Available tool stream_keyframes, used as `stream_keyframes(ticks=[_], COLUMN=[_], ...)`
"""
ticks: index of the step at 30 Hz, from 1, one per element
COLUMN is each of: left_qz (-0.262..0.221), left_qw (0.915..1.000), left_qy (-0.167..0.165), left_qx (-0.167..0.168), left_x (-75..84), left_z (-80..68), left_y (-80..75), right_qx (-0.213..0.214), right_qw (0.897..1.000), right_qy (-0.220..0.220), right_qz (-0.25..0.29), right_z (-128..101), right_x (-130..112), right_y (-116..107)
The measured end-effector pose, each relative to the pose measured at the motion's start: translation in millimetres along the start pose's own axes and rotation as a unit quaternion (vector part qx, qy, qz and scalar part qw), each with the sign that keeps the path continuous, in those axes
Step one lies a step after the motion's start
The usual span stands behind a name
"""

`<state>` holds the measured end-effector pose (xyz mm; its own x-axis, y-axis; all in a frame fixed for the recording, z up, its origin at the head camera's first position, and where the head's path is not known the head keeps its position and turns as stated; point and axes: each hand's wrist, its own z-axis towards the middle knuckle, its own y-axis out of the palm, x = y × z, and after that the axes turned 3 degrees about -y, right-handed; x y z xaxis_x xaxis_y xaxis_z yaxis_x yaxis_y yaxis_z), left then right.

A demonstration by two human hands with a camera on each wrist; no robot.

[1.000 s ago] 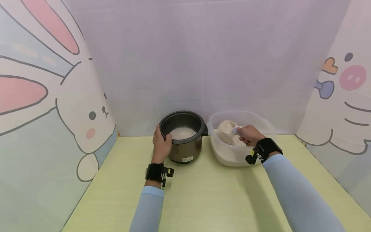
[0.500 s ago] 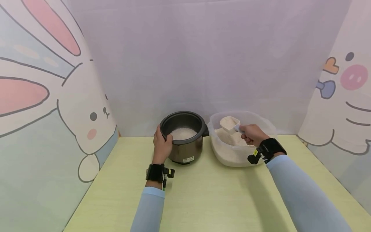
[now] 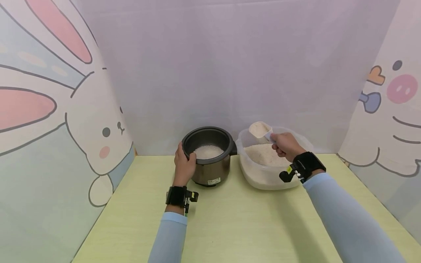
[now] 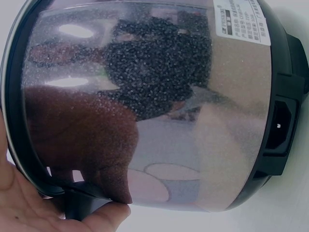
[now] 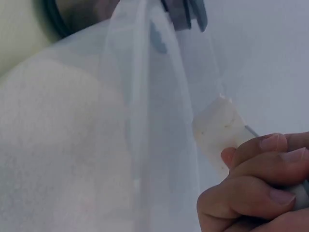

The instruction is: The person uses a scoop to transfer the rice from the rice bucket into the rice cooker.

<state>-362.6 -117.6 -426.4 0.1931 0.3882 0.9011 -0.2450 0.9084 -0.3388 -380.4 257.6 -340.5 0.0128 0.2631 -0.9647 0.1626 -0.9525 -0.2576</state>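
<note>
Two hands are at work over the desk (image 3: 213, 226). The left hand (image 3: 184, 166) grips the rice cooker (image 3: 212, 168) at its eight o'clock side, fingers curled over the edge and thumb on the near face. In the left wrist view that thumb lies against a dark side handle (image 4: 81, 205). The right hand (image 3: 285, 146) has its fingers folded round the handle of a scoop (image 3: 260, 129), whose bowl points toward ten o'clock from the hand and is full of pale grain.

A second ago the scoop sat down in the grain of the clear container (image 3: 277, 169); half a second ago it was just above that grain. Now it is higher, with its bowl at about eleven o'clock in relation to the container's middle. The right hand has risen with it, while the left hand and the cooker have stayed where they were.

The container stands upright just beside the cooker, at its three o'clock side, with grain (image 3: 266, 155) in it. The cooker is uncovered and upright on the desk, with white rice (image 3: 208, 152) at the bottom, a black handle (image 3: 234, 149) at three o'clock and a white label (image 3: 214, 181) near six. A lilac backdrop (image 3: 217, 73) rises at twelve o'clock, and a rabbit panel (image 3: 88, 146) at ten.
</note>
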Motion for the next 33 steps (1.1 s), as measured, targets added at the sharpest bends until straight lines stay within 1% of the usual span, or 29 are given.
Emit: stream_keyframes(ticks=[7,11,17,21,27,33], left_qz=[0.001,0.004,0.007,0.011,0.012,0.007], left_qw=[1.0000,1.0000,1.0000,0.9999,0.9999,0.9999], left_qy=[-0.006,-0.006,-0.003,-0.005,-0.009,-0.009], left_qx=[-0.001,-0.004,-0.002,-0.001,0.000,-0.003], left_x=[0.8,2.2,2.3,1.3,1.3,0.7], left_z=[0.7,-0.2,0.0,0.7,0.5,0.3], left_y=[-1.9,-2.0,-0.8,-0.4,-0.6,-0.2], right_qx=[0.012,0.008,-0.004,-0.001,0.007,0.009], right_qw=[1.000,1.000,0.999,0.999,0.997,0.994], right_qy=[0.004,0.001,-0.018,-0.034,-0.077,-0.092], right_qz=[0.019,0.029,0.028,0.017,-0.007,-0.063], right_z=[-2.9,-7.6,-10.2,-9.2,-7.1,-5.0], right_x=[-29.1,-41.9,-54.2,-60.0,-66.5,-67.0], right_y=[20.9,31.6,48.2,61.6,83.3,95.1])
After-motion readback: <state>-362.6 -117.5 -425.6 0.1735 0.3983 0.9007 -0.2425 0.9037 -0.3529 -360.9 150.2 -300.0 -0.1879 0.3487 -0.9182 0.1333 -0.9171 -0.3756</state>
